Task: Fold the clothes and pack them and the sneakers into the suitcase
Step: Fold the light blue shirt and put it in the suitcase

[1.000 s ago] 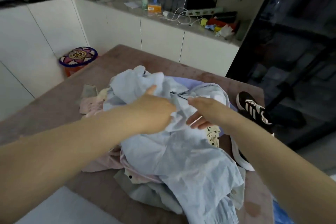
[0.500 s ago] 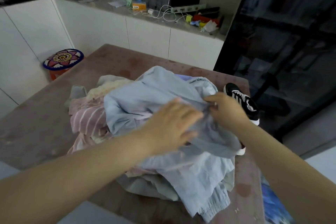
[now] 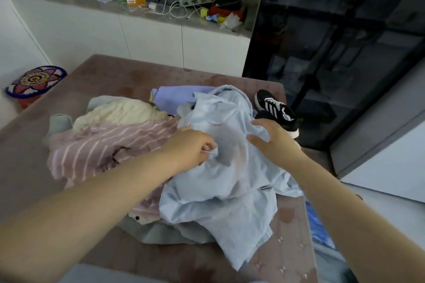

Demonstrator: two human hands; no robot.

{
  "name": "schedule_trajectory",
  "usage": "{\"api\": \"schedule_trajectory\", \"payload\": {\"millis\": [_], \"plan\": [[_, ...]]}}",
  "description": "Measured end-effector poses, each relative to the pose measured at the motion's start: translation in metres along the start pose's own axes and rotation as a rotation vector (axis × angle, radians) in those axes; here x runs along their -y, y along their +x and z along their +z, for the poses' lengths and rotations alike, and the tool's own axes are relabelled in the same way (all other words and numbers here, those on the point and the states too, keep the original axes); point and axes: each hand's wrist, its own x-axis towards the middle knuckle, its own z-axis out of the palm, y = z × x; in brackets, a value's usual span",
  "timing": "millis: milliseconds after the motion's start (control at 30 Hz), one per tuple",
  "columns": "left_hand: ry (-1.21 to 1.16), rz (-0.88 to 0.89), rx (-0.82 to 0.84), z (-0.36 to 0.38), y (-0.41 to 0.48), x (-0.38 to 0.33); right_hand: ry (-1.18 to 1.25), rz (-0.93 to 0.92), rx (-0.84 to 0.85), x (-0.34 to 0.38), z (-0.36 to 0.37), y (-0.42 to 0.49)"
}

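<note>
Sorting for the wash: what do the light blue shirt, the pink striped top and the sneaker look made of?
The light blue shirt: thin woven cloth, likely cotton, matte; it creases sharply. The pink striped top: soft matte fabric, perhaps knit; it drapes in loose folds. The sneaker: black upper with slight sheen, leather or synthetic, white stripes and a pale rubbery sole.

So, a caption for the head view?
Left hand and right hand grip a light blue shirt on the clothes pile, sneakers nearby.
</note>
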Motion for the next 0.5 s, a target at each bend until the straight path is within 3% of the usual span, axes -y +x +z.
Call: {"api": "schedule_trajectory", "payload": {"millis": [100,167,233,333,400,500], "plan": [[0.039,0.064,-0.041,0.033,-0.008,-0.024,0.129,0.039,0.140,0.034,0.025,0.013],[0.182,0.185,0.046,0.054,-0.019,-0.047,0.252,0.162,0.213,0.045,0.043,0.020],[0.244,0.334,0.151,0.063,-0.033,-0.067,0.177,0.198,0.209,0.043,0.056,0.025],[0.097,0.475,0.150,0.053,-0.042,-0.064,0.053,0.120,-0.020,0.020,0.051,0.024],[-0.012,0.524,-0.087,0.039,-0.038,-0.042,0.129,0.150,-0.206,-0.004,0.032,0.017],[-0.211,0.281,-0.325,0.009,-0.020,-0.005,0.303,0.297,-0.433,-0.056,-0.001,-0.006]]}}
